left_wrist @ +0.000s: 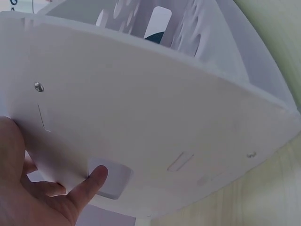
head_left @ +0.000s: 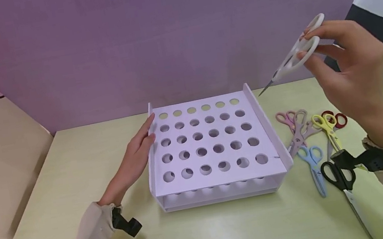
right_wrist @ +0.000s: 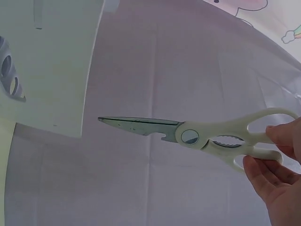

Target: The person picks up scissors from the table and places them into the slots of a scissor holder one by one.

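A white rack [head_left: 220, 179] with rows of round holes in its sloped top stands on the table. My left hand [head_left: 134, 154] grips its left side near the back corner. In the left wrist view, the thumb lies by the cutout in the side panel [left_wrist: 141, 117], while other fingers go round the panel's edge. Raised at the upper right, my right hand [head_left: 353, 62] pinches white-handled scissors [head_left: 283, 68] by the finger loops. Their blades point down and left, close together, beyond the rack's back right corner. In the right wrist view the scissors [right_wrist: 190, 136] show a notched blade.
Several scissors lie in a loose pile right of the rack, among them light blue [head_left: 314, 164], yellow [head_left: 330, 133], mauve [head_left: 298, 135] and black-handled ones [head_left: 344, 184]. A purple wall [head_left: 177, 37] rises behind the table [head_left: 218, 233].
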`<move>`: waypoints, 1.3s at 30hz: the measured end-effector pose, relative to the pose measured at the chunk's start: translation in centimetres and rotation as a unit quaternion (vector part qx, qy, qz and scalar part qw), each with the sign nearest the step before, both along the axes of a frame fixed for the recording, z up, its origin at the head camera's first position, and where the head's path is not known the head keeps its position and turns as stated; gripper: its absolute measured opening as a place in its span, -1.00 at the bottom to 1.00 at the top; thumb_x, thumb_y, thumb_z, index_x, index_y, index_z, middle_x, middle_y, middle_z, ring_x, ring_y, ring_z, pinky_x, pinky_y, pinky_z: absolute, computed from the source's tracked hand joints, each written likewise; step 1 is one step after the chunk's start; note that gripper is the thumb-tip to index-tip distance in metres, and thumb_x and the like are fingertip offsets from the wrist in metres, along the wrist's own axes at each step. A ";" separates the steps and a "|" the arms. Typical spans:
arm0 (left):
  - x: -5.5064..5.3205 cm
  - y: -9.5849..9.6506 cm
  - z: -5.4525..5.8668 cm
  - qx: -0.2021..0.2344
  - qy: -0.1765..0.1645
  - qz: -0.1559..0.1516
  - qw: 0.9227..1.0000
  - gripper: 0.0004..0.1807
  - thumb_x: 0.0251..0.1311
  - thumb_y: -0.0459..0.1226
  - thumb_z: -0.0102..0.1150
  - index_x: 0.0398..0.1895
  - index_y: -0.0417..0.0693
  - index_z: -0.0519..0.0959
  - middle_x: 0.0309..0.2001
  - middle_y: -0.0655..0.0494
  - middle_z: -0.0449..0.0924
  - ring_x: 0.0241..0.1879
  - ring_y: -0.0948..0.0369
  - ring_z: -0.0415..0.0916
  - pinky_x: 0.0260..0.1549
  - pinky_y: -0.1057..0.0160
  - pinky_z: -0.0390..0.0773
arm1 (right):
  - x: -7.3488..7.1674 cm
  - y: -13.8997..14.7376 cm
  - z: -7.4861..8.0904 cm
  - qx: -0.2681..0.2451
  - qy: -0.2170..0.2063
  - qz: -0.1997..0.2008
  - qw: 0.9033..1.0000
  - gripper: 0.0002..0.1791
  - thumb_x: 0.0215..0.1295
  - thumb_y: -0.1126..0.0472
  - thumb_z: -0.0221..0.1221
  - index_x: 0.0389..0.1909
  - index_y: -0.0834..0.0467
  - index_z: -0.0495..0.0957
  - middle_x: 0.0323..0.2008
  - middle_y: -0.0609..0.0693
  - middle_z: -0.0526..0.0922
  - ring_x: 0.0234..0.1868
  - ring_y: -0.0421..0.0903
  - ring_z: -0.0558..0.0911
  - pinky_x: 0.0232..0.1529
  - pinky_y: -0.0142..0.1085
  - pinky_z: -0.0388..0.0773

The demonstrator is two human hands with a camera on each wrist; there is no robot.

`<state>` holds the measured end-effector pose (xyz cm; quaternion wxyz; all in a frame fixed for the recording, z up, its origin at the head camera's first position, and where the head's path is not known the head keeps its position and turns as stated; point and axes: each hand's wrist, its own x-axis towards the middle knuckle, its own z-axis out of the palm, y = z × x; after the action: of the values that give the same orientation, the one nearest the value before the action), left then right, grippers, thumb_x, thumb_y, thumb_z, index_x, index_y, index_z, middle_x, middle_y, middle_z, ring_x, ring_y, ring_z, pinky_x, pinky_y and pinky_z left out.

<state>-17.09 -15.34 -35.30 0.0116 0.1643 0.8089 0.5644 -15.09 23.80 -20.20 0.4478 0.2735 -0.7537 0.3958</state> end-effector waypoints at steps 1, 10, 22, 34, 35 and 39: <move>0.0 0.0 0.0 0.003 0.000 -0.003 1.000 -0.42 0.56 -0.19 -0.26 0.59 0.24 0.03 0.56 0.18 0.01 0.45 0.16 0.13 0.33 -0.02 0.27 | -0.3 -0.2 0.1 -0.002 -0.003 0.005 1.000 -0.74 0.19 0.52 0.23 -0.10 0.55 0.56 -0.08 0.18 0.66 0.00 -0.12 0.62 0.06 -0.43 0.55; 0.4 -0.4 0.9 0.006 -0.018 0.002 1.000 -0.41 0.53 -0.22 -0.20 0.57 0.26 0.09 0.47 0.03 0.21 0.21 0.05 0.45 0.08 0.09 0.53 | -3.5 -0.7 -0.7 0.039 -0.027 0.037 0.998 -0.65 0.19 0.54 0.24 0.03 0.43 0.57 -0.02 0.20 0.64 0.03 -0.13 0.60 0.07 -0.39 0.56; 1.5 -0.5 0.9 0.009 -0.024 -0.010 1.000 -0.42 0.53 -0.26 -0.22 0.57 0.16 0.10 0.46 -0.01 0.23 0.21 0.03 0.46 0.09 0.08 0.53 | -5.9 -2.3 -2.7 0.071 -0.030 0.063 0.995 -0.66 0.12 0.57 0.29 -0.05 0.44 0.58 -0.11 0.21 0.64 -0.09 -0.17 0.64 0.01 -0.44 0.58; 1.9 -0.5 1.9 0.009 -0.029 0.015 0.999 -0.41 0.51 -0.27 -0.23 0.57 0.18 0.11 0.48 0.01 0.21 0.26 0.04 0.43 0.10 0.01 0.53 | -6.2 -3.5 -4.0 0.106 -0.101 0.052 0.988 -0.62 0.11 0.53 0.34 0.00 0.34 0.60 -0.09 0.14 0.66 -0.08 0.02 0.68 0.00 -0.46 0.56; 2.0 -0.7 1.8 0.006 -0.029 0.015 0.999 -0.41 0.51 -0.26 -0.23 0.57 0.19 0.11 0.48 0.02 0.20 0.27 0.05 0.43 0.10 0.02 0.53 | -6.3 -3.7 -4.3 0.109 -0.107 0.052 0.987 -0.62 0.12 0.53 0.34 0.00 0.33 0.60 -0.08 0.14 0.66 -0.08 0.03 0.68 0.00 -0.48 0.56; 1.9 -1.7 1.6 0.002 -0.023 0.014 1.000 -0.41 0.51 -0.26 -0.24 0.57 0.18 0.10 0.47 0.00 0.22 0.24 0.04 0.45 0.08 0.01 0.55 | -6.8 -4.8 -5.6 0.107 -0.119 0.061 0.985 -0.64 0.11 0.54 0.34 -0.03 0.34 0.60 -0.11 0.14 0.67 -0.11 0.03 0.67 -0.03 -0.49 0.57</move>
<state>-15.17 -16.99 -33.73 0.0217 0.1398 0.8096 0.5697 -21.87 18.98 -25.75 0.2979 0.3164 -0.8216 0.3688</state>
